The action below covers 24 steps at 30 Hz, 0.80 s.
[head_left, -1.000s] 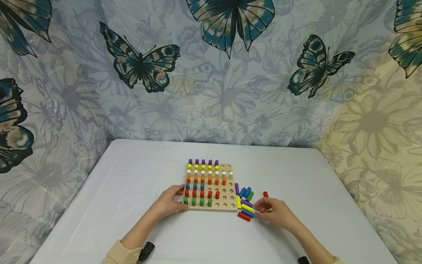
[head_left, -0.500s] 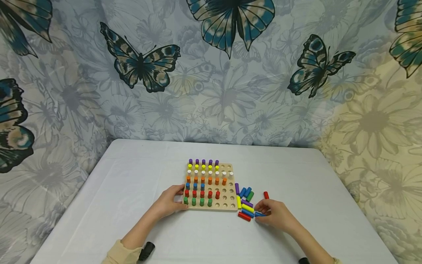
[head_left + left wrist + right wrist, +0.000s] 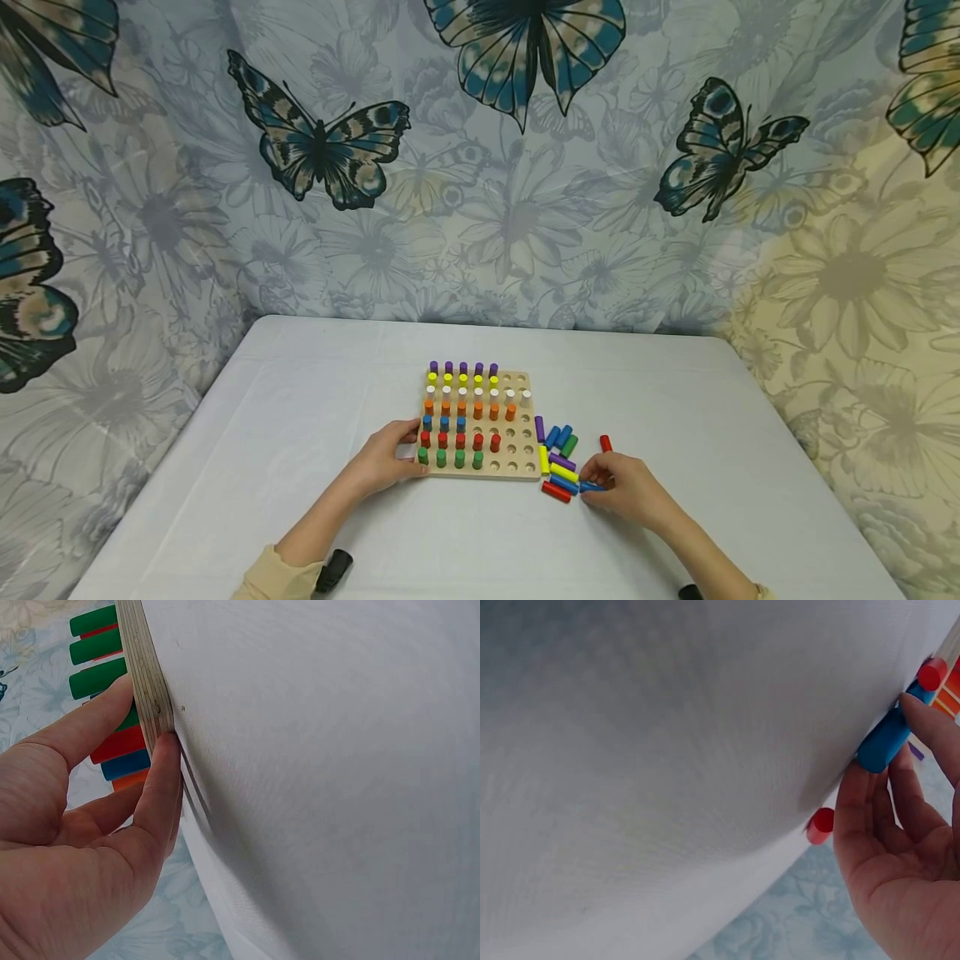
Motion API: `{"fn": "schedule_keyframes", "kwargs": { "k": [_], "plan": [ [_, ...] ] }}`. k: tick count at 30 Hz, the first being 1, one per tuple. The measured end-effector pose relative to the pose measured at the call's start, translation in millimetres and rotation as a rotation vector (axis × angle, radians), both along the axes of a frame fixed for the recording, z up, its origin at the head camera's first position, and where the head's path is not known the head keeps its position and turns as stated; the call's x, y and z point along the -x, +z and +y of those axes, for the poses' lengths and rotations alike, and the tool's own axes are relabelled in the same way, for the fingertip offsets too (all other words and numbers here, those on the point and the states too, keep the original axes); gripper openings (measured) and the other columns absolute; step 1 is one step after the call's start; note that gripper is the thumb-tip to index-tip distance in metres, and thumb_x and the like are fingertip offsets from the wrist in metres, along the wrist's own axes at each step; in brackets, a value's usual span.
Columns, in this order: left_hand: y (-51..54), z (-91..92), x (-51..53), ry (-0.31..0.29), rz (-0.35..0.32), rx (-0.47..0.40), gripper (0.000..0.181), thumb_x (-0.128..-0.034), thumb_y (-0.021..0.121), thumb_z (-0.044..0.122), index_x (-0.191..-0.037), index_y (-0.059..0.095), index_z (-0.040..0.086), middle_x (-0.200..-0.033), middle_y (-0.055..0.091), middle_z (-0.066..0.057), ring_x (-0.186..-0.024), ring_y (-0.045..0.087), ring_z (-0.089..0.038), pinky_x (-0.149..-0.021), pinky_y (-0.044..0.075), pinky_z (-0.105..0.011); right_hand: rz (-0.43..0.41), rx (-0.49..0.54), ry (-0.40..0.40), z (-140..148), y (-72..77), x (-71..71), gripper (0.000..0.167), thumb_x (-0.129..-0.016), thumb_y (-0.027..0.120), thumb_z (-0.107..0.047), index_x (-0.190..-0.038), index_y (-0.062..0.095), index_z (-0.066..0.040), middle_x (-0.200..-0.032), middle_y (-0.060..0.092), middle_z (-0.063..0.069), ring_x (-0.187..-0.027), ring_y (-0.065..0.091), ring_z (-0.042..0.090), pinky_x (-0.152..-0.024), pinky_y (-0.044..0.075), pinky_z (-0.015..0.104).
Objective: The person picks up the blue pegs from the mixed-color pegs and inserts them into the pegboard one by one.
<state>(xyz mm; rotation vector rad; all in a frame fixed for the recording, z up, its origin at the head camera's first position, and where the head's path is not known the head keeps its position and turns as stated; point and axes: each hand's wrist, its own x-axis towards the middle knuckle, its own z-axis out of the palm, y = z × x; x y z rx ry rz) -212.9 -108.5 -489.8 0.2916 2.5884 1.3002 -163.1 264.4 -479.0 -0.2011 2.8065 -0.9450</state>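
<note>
My left hand holds the left edge of a wooden pegboard; the left wrist view shows the thumb against the board near the green pegs and fingers along its edge. Rows of purple, yellow, white, orange, blue, red and green pegs stand upright in it, with bare holes toward the right. Beside the loose pegs, my right hand pinches a blue peg between thumb and fingers, low at the tabletop. A red peg and a yellow peg lie just left of this hand.
Between board and right hand lie more loose pegs, among them a purple peg and a green peg. A lone red peg lies beyond the right hand. The white-covered table ends at a butterfly-patterned backdrop.
The blue peg in my right fingers has come into sight since one second ago, as that hand shifted very slightly. The left hand and the board have stayed put.
</note>
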Motion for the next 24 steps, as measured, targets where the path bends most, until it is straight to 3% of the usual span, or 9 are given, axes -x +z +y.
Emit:
{"fn": "schedule_keyframes", "kwargs": {
  "k": [16, 24],
  "plan": [
    [-0.3, -0.3, -0.1, 0.002, -0.004, -0.001, 0.078, -0.0752, 0.085, 0.013, -0.14, 0.046, -0.006, -0.128, 0.057, -0.015, -0.119, 0.054, -0.032, -0.102, 0.039, -0.053, 0.003, 0.0, -0.013, 0.2, 1.5, -0.7, 0.021, -0.075, 0.083, -0.006, -0.088, 0.067, -0.012, -0.075, 0.056, -0.004, -0.073, 0.051, 0.015, -0.067, 0.05, 0.022],
    [0.5, -0.1, -0.6, -0.003, -0.002, -0.003, 0.078, -0.0753, 0.085, 0.013, -0.14, 0.046, -0.006, -0.129, 0.057, -0.015, -0.119, 0.054, -0.032, -0.102, 0.039, -0.054, 0.048, 0.027, 0.001, 2.3, 3.3, 0.2, 0.019, -0.076, 0.082, -0.008, -0.089, 0.067, -0.011, -0.076, 0.058, -0.005, -0.074, 0.054, 0.013, -0.07, 0.052, 0.024]
  ]
}}
